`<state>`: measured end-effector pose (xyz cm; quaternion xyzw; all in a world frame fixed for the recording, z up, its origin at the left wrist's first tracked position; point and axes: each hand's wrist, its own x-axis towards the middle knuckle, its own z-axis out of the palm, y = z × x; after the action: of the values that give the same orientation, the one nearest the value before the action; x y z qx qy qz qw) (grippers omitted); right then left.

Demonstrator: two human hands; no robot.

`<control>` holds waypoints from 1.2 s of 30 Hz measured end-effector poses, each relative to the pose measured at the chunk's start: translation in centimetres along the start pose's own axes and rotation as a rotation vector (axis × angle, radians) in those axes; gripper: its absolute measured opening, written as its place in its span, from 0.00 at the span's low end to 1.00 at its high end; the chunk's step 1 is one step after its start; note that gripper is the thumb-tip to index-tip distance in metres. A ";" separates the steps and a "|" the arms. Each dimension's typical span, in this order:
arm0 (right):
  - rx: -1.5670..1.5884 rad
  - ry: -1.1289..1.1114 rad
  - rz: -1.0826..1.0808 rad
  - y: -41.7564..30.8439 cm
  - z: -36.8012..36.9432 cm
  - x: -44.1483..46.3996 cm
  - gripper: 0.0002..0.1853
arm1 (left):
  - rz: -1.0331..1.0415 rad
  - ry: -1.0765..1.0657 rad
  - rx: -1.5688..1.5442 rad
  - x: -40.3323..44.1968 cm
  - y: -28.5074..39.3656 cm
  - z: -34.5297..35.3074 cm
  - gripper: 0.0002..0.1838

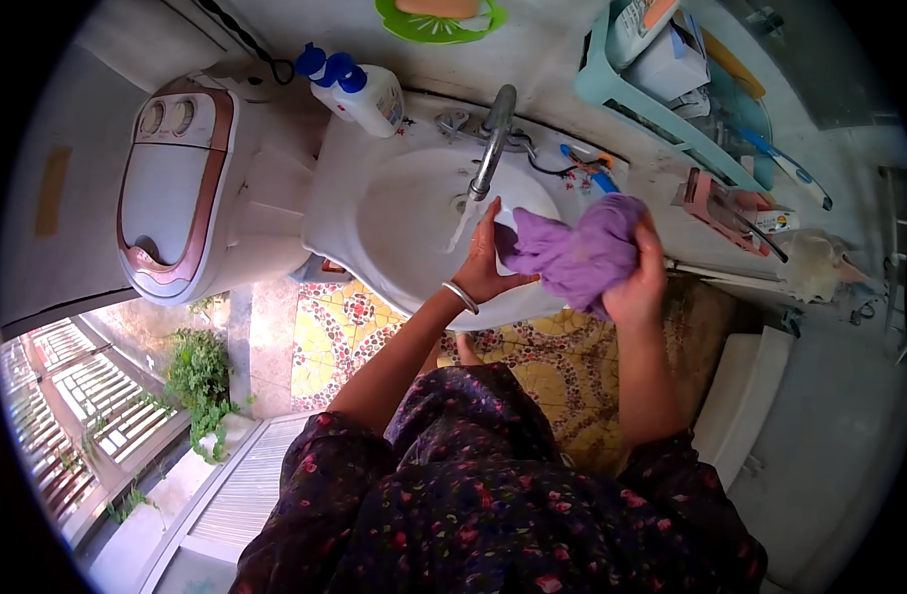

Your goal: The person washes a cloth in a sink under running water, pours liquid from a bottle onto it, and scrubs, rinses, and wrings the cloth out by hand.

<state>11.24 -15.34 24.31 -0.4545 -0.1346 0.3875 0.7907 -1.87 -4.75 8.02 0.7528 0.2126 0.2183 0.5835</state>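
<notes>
A bunched purple cloth (580, 252) is held up over the right front rim of the white washbasin (374, 223). My right hand (639, 285) is closed round the cloth's right side, its fingers partly hidden behind the folds. At the cloth's left end is my left hand (483, 265), with thumb and fingers spread apart and the cloth's edge close to the palm. A bangle (461, 297) circles the left wrist. Water runs from the chrome tap (493, 139) into the basin, just left of my left fingertips.
White bottles with blue pumps (374, 99) stand at the basin's back left. Beside it is a small washing machine (176, 198). A blue-handled item (600, 176) lies on the right ledge. Above right hangs a teal rack (631, 109); a green soap dish (438, 28) is on the wall.
</notes>
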 end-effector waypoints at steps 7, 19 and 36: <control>-1.038 -0.026 0.573 20.3 -12.4 6.9 0.19 | -0.681 -0.261 0.803 -2.1 -10.4 -6.4 0.47; 0.160 0.340 0.828 26.5 -10.1 6.1 0.43 | -0.505 0.082 0.347 -0.7 -10.1 3.7 0.22; 0.048 0.199 0.753 22.2 -6.6 5.4 0.27 | -0.274 0.265 0.941 4.0 -12.9 -8.7 0.14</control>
<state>7.60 -9.07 1.65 -0.4889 0.1280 0.6075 0.6128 -4.52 7.34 -2.21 0.8651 0.4570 0.1142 0.1725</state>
